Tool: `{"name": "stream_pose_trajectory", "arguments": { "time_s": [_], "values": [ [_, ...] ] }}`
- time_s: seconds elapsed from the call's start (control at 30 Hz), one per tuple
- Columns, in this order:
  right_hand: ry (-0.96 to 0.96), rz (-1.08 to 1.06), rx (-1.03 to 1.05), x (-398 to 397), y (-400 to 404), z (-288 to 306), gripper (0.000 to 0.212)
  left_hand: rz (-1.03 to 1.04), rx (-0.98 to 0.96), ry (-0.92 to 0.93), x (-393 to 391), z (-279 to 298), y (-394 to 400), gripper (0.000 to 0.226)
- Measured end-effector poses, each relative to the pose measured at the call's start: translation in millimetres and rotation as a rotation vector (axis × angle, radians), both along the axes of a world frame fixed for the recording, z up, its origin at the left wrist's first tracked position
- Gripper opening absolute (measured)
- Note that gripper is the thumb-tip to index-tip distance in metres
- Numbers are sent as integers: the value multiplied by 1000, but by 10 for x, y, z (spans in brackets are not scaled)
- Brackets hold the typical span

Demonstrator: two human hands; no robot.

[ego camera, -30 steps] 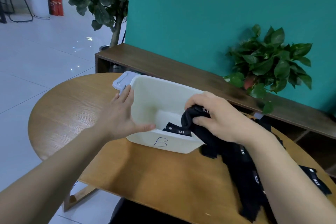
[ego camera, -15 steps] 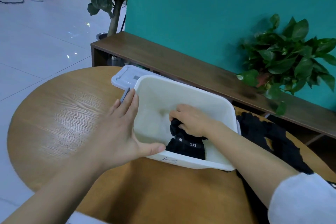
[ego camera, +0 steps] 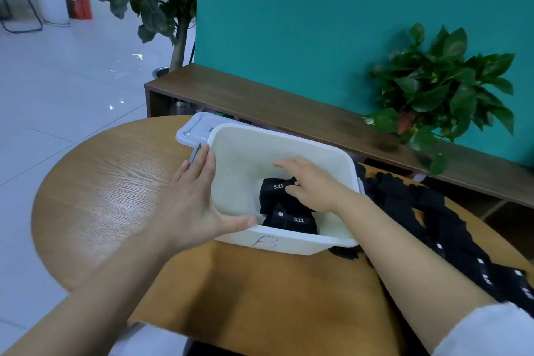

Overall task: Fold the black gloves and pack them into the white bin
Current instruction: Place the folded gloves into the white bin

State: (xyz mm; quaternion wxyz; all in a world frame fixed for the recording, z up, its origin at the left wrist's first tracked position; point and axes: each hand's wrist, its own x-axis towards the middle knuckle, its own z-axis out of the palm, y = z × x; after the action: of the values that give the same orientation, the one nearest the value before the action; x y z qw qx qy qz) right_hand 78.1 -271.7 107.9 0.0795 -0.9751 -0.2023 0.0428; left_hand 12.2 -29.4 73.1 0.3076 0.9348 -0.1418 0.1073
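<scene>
While the left hand (ego camera: pixel 193 205) grasps the white bin (ego camera: pixel 289 243) at its near-left corner, right hand (ego camera: pixel 310 185) inside, fingers relaxed, resting on folded black gloves (ego camera: pixel 284 206), unfolded gloves (ego camera: pixel 439 228) heaped beside the bin on the round table (ego camera: pixel 115 182).

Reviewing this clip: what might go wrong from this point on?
1. The right hand rests on the folded gloves in the white bin; lifting away may drag the top one open.
2. The loose gloves trail toward the table edge and may slide off.
3. If the left hand releases its grip on the rim, the bin may shift.
</scene>
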Motion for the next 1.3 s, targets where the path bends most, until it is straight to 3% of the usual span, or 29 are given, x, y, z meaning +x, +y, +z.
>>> {"name": "stream_pose_trajectory", "arguments": {
  "time_s": [0.13, 0.27, 0.33, 0.43, 0.57, 0.8, 0.93, 1.03, 1.17, 1.3],
  "values": [
    [-195, -103, 263, -669, -218, 121, 52, 41, 13, 25, -11, 16, -43, 146],
    [-434, -348, 479, -1416, -625, -215, 45, 47, 36, 30, -9, -12, -109, 146],
    [-439, -534, 415, -1681, -825, -513, 46, 50, 43, 45, -18, -14, -137, 148],
    [-230, -800, 76, -1901, -1067, -918, 57, 58, 49, 76, 28, -25, -140, 152],
    [-47, -928, -112, -2000, -1225, -1143, 61, 47, 39, 58, 56, -22, -156, 142],
    [-104, -811, -212, -2103, -1133, -1362, 55, 53, 41, 67, 109, -59, -131, 147],
    [-281, -644, -103, -2201, -927, -1528, 46, 48, 45, 68, 106, -62, -133, 149],
    [-225, -441, -40, -2269, -719, -1542, 60, 59, 38, 65, 114, -78, -130, 149],
    [-215, -162, 159, -2250, -555, -1456, 36, 48, 38, 55, 106, -93, -133, 149],
    [-286, -66, 276, -2162, -473, -1336, 41, 46, 66, 44, 74, -78, -133, 151]
  ]
}}
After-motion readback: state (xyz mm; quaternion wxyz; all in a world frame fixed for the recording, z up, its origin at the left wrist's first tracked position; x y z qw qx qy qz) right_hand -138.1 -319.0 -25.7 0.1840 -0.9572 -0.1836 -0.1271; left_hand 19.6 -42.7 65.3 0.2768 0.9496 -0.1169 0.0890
